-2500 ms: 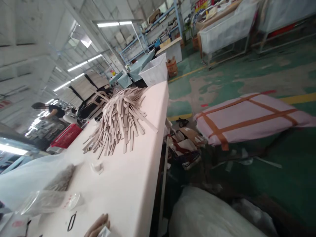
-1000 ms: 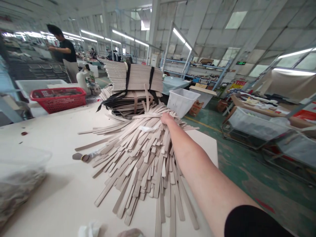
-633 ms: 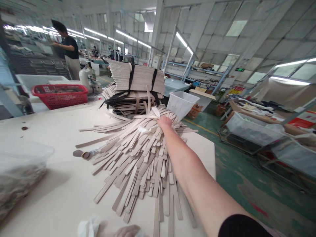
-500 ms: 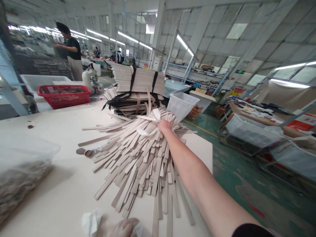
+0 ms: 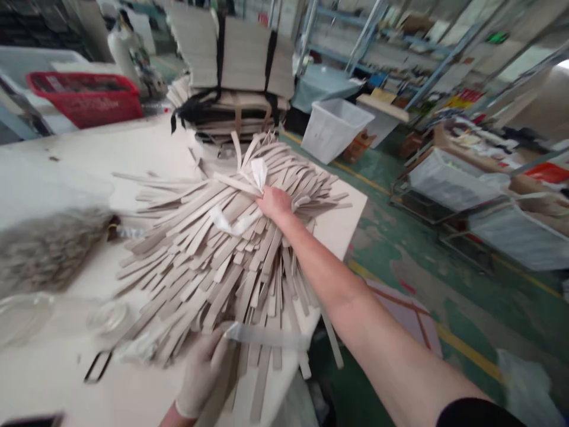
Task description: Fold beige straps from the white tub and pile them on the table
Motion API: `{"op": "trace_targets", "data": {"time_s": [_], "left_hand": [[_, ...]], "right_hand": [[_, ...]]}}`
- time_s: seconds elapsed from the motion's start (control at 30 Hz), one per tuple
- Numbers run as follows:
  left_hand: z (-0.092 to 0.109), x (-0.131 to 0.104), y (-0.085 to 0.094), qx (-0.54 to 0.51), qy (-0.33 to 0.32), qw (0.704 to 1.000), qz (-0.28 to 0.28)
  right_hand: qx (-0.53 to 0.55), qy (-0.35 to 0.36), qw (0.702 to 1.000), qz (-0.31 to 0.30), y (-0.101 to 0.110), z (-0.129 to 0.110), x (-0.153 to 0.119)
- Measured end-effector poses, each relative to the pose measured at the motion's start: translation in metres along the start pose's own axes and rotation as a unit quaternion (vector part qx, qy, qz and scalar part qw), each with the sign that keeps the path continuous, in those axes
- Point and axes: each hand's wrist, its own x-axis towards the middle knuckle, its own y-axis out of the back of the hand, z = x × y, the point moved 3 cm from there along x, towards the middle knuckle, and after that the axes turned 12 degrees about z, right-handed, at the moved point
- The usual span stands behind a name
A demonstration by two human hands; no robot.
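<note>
Workshop floor (image 5: 462, 320) is green and worn; on it a pale table (image 5: 151, 142) bears a large pile of beige strips (image 5: 222, 267), with a strapped stack (image 5: 244, 56) at its far side and a red basket (image 5: 89, 98) to the far left.

Hands observed: 2. Right hand (image 5: 275, 204) is clenched at the gathered middle of the pile, grasping a white band (image 5: 259, 172) whose end sticks up past the thumb; whether strips are also inside the fist is hidden. Left hand (image 5: 200, 367), in a thin pale glove, is at the near side of the pile, its fingertips beside a clear plastic strip (image 5: 271, 338). Blur prevents telling whether these fingers grasp it.

Handling, as judged: each strip is light, flat and bendable with some spring, and unlikely to break; the mass together is probably heavy and apt to slide and splay. Soundest hold is around the gathered middle, with strips and band taken together.

Orientation: long axes radiate from that middle. Most strips point toward the near edge and near left; others run left or far right. Some near ends overhang the table's right edge.
</note>
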Motion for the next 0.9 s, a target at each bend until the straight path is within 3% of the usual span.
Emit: {"op": "trace_targets", "data": {"time_s": [0.1,0.2,0.33,0.43,0.5,0.57,0.63,0.7,0.8,0.9], "left_hand": [[0.032,-0.041,0.03,-0.011,0.032,0.996,-0.078],[0.051,-0.078,0.052,-0.017,0.064,0.99,-0.125],[0.052,-0.125,0.076,0.014,0.097,0.984,-0.152],[0.046,-0.158,0.102,0.052,0.1,0.981,-0.159],[0.042,-0.179,0.124,0.081,0.094,0.98,-0.158],[0.034,-0.198,0.152,0.123,0.083,0.979,-0.136],[0.022,-0.214,0.181,0.18,0.07,0.976,-0.105],[0.005,-0.228,0.205,0.234,0.055,0.966,-0.094],[-0.026,-0.244,0.227,0.276,0.025,0.956,-0.092],[-0.055,-0.257,0.235,0.286,-0.023,0.956,-0.061]], "right_hand": [[0.013,0.018,1.0,0.004,0.002,-0.01,-0.032],[0.038,0.045,0.998,0.002,-0.003,-0.017,-0.06],[0.139,0.097,0.984,0.047,-0.009,-0.016,-0.086],[0.268,0.116,0.949,0.12,-0.005,0.014,-0.107],[0.293,0.106,0.925,0.218,0.0,0.056,-0.127],[0.207,0.146,0.932,0.26,-0.006,0.103,-0.152],[0.109,0.182,0.946,0.243,-0.023,0.145,-0.181],[0.049,0.216,0.959,0.176,-0.043,0.17,-0.209],[0.014,0.245,0.964,0.105,-0.06,0.164,-0.242],[0.027,0.257,0.96,0.107,-0.058,0.125,-0.253]]}}
